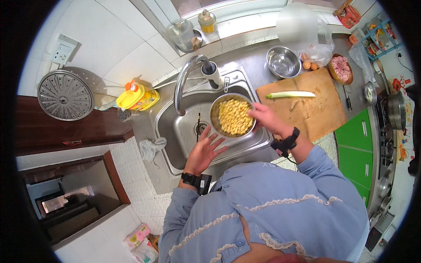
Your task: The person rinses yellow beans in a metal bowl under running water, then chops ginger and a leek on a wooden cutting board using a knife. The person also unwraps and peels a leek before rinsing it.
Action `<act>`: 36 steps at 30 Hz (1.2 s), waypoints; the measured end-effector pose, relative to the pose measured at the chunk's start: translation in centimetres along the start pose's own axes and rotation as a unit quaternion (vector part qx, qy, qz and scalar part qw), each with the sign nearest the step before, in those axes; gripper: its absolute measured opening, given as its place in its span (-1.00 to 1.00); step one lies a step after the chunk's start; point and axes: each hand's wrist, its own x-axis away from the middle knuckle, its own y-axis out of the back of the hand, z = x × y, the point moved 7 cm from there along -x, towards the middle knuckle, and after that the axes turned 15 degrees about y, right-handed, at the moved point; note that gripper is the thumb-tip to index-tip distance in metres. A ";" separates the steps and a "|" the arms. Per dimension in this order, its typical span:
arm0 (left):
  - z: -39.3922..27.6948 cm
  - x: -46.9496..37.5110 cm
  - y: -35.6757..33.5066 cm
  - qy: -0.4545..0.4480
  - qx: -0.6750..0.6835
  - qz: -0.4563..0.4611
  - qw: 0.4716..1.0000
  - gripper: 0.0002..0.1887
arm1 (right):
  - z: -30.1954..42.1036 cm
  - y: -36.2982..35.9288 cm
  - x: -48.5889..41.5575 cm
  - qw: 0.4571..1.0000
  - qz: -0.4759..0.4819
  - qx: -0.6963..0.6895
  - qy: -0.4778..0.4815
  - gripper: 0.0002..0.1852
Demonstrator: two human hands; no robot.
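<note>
A metal bowl (214, 127) full of yellow soybeans (234, 116) is held over the right part of the sink (174, 131). My right hand (268, 119) grips its right rim, with the thumb near the beans. Close below the bowl's left side, my left hand (205, 152) is spread, fingers apart and palm up, holding nothing. Whether its fingertips touch the bowl is hard to tell. Just up and left of the bowl arches the chrome faucet (179, 88). A dark thin stick (198, 123) lies by the drain in the basin.
A wooden cutting board (315, 111) right of the sink bears a leek stalk (291, 94). Behind it are an empty steel bowl (283, 62), eggs (306, 65) and a bowl of minced meat (342, 69). Left stand a yellow detergent bottle (141, 98) and a grey rag (152, 147).
</note>
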 end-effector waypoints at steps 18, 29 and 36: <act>10.7 13.2 9.8 -0.098 0.215 -0.264 0.935 -0.45 | 7.4 13.2 -27.0 0.935 -0.248 -0.126 0.219 -0.66; 10.5 12.2 8.5 -0.088 0.219 -0.274 0.932 -0.45 | 5.4 11.4 -27.2 0.959 -0.200 -0.128 0.157 -0.46; 7.4 7.8 8.3 -0.021 0.103 -0.287 0.952 -0.50 | 1.6 10.5 -10.3 0.993 -0.021 0.033 0.115 -0.70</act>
